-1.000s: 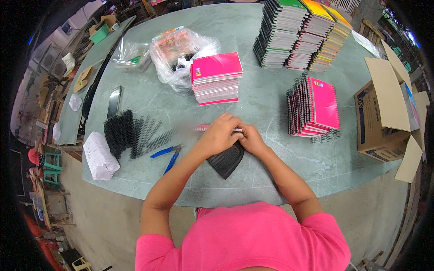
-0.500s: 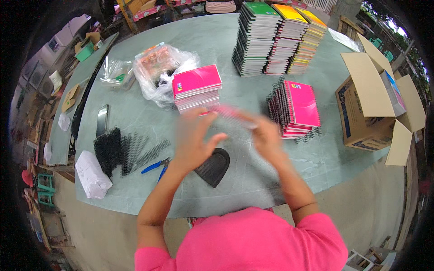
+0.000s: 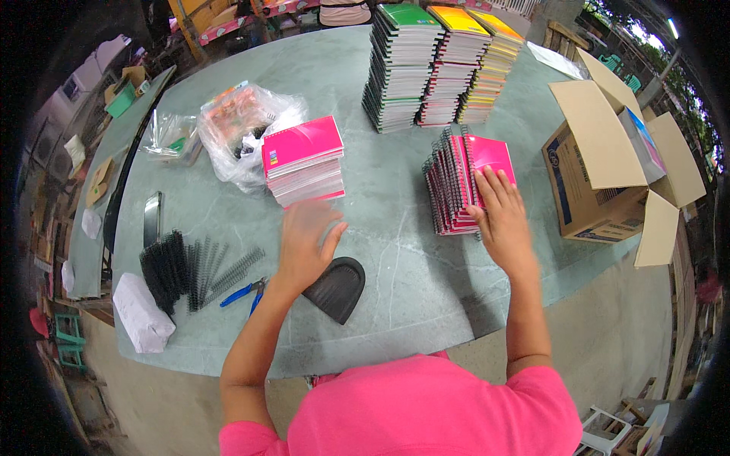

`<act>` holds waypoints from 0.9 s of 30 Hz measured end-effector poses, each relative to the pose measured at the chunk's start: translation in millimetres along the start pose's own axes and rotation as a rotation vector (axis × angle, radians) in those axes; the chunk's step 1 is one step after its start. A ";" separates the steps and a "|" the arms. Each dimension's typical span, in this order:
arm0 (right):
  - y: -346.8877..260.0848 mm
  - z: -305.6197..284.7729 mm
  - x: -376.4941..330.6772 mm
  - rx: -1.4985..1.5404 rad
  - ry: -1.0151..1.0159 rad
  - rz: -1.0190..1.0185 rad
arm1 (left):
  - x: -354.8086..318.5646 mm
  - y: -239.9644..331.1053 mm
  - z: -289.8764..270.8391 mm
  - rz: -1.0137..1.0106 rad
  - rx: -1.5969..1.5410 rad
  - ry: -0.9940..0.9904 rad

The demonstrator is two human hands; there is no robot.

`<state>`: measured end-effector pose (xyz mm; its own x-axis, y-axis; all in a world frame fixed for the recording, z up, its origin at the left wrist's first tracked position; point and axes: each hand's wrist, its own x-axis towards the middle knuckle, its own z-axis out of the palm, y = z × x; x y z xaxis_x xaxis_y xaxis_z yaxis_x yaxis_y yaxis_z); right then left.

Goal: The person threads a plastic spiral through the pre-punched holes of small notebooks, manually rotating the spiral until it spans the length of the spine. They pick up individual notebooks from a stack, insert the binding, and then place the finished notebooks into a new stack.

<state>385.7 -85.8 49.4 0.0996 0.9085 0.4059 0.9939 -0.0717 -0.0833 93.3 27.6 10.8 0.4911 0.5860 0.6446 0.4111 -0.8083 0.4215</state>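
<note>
A pile of pink spiral notebooks [image 3: 460, 201] with black coils stands right of centre. My right hand [image 3: 502, 216] lies on its top cover with the fingers stretched out. Left of it is a stack of pink-covered sheets [image 3: 304, 163] with no coils visible. My left hand [image 3: 308, 235] is at the near edge of this stack, thumb apart from its slightly blurred fingers, and no object shows in it. Near that forearm are a black wedge-shaped block [image 3: 336, 290], blue-handled pliers [image 3: 247, 292] and several loose black coils [image 3: 190, 270].
Tall notebook stacks with green [image 3: 411, 17] and yellow [image 3: 460, 23] covers stand at the back. An open cardboard box [image 3: 578, 186] is on the right. A plastic bag [image 3: 239, 163], a clear container [image 3: 171, 140] and a white wrapped bundle [image 3: 144, 311] lie left on the table [image 3: 395, 304].
The blurred pink notebook held between both hands has left them. My right hand has moved right onto the coil-bound pile; my left hand has shifted slightly down and left.
</note>
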 end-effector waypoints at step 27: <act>-115.0 86.8 30.0 1.888 -0.148 0.374 | -44.8 11.2 -19.4 -0.381 -0.263 -0.115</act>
<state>270.3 -14.6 -7.9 0.1579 0.9845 0.0765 -0.4115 0.1360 -0.9012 61.1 -8.8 -1.0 0.4316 0.8338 0.3442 0.3769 -0.5134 0.7710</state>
